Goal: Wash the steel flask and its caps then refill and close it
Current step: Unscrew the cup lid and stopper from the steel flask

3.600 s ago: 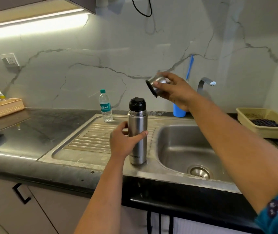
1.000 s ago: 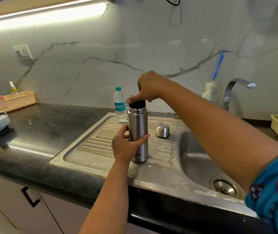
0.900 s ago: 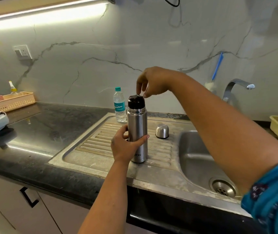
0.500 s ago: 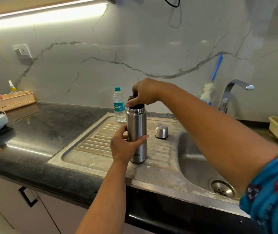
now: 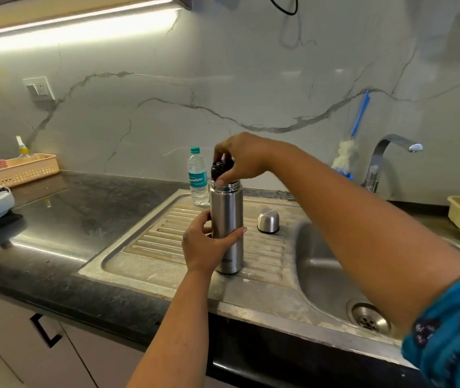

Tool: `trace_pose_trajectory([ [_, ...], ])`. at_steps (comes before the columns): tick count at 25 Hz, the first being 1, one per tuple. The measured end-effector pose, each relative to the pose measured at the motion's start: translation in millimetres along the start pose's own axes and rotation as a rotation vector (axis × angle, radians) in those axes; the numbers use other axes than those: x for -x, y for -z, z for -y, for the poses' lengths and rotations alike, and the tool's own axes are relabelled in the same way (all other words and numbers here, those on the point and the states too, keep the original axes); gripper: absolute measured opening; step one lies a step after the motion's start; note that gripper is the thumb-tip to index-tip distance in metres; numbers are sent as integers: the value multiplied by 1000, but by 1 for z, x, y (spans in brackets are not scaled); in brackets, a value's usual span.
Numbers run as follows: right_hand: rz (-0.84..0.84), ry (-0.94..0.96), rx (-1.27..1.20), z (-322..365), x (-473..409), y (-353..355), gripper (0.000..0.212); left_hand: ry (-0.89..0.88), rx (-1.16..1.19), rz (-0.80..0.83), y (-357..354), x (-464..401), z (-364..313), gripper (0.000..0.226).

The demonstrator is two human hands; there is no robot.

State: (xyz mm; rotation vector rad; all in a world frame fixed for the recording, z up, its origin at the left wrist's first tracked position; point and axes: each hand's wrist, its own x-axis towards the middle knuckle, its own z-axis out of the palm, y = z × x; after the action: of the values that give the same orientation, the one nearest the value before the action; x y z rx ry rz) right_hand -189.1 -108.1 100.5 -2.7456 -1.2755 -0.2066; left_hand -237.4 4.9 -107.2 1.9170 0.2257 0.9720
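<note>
I am holding the steel flask (image 5: pixel 227 225) upright on the ribbed draining board of the sink (image 5: pixel 167 247), toward the front edge of the bench (image 5: pixel 83 208). My left hand (image 5: pixel 206 245) is wrapping its grip round the middle of the body, thumb behind and fingers across the front. My right hand (image 5: pixel 240 158) is sitting directly above, its grip pinching the black inner cap (image 5: pixel 220 169) from the top; the cap is tilting slightly on the threaded neck, so I judge it is coming loose. The flask's long axis is running straight up into my right hand, so the lift should go vertically, and that hand is the nearer one for it. The flask is looking brushed, clean and undented, with dark lettering near its base. Its steel outer cap (image 5: pixel 268 220) is standing mouth-down on the board just right of the flask, near the basin edge, apart from both hands.
</note>
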Motion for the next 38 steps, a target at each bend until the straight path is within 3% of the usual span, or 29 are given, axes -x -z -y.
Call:
trace_pose_trajectory([
  [3,125,15,-155,-7,5,6,70,-8,0,6,1,0,-2,65],
  [8,-72,-72,-39,0,-7,-23,70,6,1,12,1,0,-3,64],
  [10,-22,3,-245,-11,-5,-16,58,13,9,28,3,-1,-2,65],
  [13,43,34,-681,-28,5,1,59,15,17,45,4,-2,-1,69],
  [16,-66,18,-785,-36,8,2,55,22,11,47,3,-3,-1,72],
  [21,-299,-62,-1367,-49,4,-13,47,27,-7,-28,9,-6,0,70],
  [23,-342,-115,-1425,-58,1,-27,47,43,-11,-80,15,-8,3,67],
  [25,-362,-203,-1287,-68,-8,-55,48,67,-8,-144,22,-10,7,63],
  [29,-276,-351,-725,-80,-29,-135,53,135,2,-244,29,-15,12,70],
  [35,-189,-313,-66,-79,-52,-203,56,93,-38,-269,26,-19,18,70],
  [38,-197,-300,34,-78,-61,-217,51,76,-50,-276,24,-20,19,70],
])
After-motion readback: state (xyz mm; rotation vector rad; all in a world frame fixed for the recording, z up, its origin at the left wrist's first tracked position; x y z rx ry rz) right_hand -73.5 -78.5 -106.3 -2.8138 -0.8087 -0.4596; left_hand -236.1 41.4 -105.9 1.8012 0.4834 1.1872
